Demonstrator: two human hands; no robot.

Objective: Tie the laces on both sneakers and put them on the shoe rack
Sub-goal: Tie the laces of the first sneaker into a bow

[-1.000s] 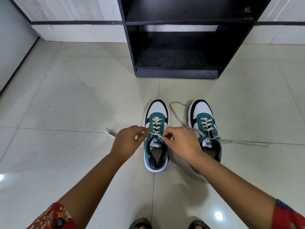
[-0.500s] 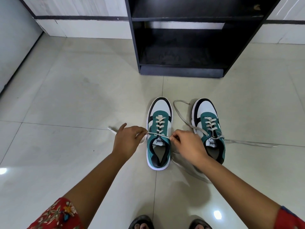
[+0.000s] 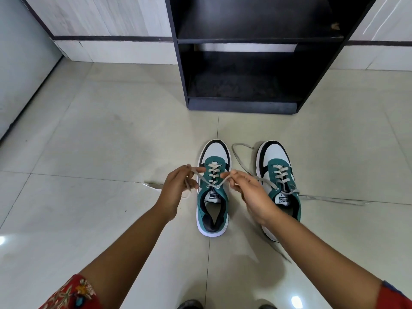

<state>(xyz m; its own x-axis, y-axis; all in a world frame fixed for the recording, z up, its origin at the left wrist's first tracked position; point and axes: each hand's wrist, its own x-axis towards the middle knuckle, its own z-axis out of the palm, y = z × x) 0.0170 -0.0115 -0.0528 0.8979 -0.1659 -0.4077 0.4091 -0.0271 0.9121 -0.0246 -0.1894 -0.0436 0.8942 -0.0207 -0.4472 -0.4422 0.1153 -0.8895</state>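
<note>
While two sneakers stand side by side on the floor (image 3: 111, 130) before one shoe rack (image 3: 245, 105), the left hand (image 3: 176, 188) and right hand (image 3: 249, 192) each pinch a crossed lace end (image 3: 201, 175) of the left sneaker (image 3: 213, 192) (right sneaker (image 3: 278, 181) untied).

Open tiled floor (image 3: 100, 141) left of both sneakers; clear strip between sneakers and shoe rack (image 3: 243, 107) beyond. Loose lace (image 3: 330, 199) trails right across the floor. Rack's lower shelf (image 3: 236, 90) unobstructed.
</note>
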